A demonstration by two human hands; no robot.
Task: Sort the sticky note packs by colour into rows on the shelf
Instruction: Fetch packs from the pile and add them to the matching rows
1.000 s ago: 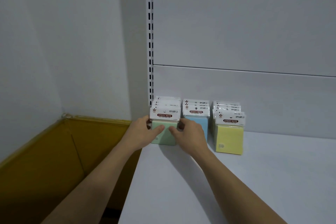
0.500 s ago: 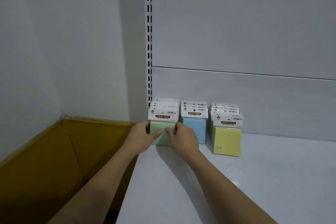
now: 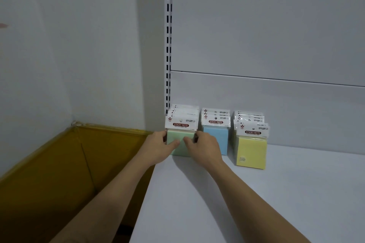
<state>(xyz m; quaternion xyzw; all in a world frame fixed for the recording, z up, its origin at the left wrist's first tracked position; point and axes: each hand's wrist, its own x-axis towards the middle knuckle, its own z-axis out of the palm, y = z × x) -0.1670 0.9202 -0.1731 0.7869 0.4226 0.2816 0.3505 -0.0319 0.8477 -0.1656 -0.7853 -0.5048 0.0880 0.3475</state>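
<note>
Cardboard box (image 3: 59, 163) is sitting off the left edge of the shelf (image 3: 256, 203), nearest me. The part of its inside in view is showing no packs, though its near end is running out of frame.

Further in, left hand (image 3: 158, 148) and right hand (image 3: 205, 148) are both clamping the front green pack (image 3: 180, 135). Fingers are wrapping its side edges and thumbs are pressing on its front face. That pack is standing upright at the head of the green row (image 3: 184, 110), in the shelf's back-left corner, and seems to be touching the pack behind it.

Progress: looking nearly done.
- Three rows are running front to back from the back edge: green row at the left, blue row (image 3: 215, 138) just beside it, yellow row (image 3: 251, 152) to the right across a small gap.
- Each row is showing one colour only, as far as the front faces are telling.
- Every pack in view is standing in a row; none is lying loose on the shelf.
- Probably remaining: squaring the green front pack, letting go, and maybe evening the fronts, since the yellow row is reaching closer to the front edge than the blue.

Counts are going by header cards, so approximate:
- Green: about five.
- Blue: three or four.
- Yellow: four or five.
- Rear packs are overlapping too tightly for exact numbers.
- Rows: three. Hands: two. Boxes: one.

Behind the rows, the back panel (image 3: 276, 104) and the slotted upright (image 3: 168, 45) are closing off the shelf.
</note>
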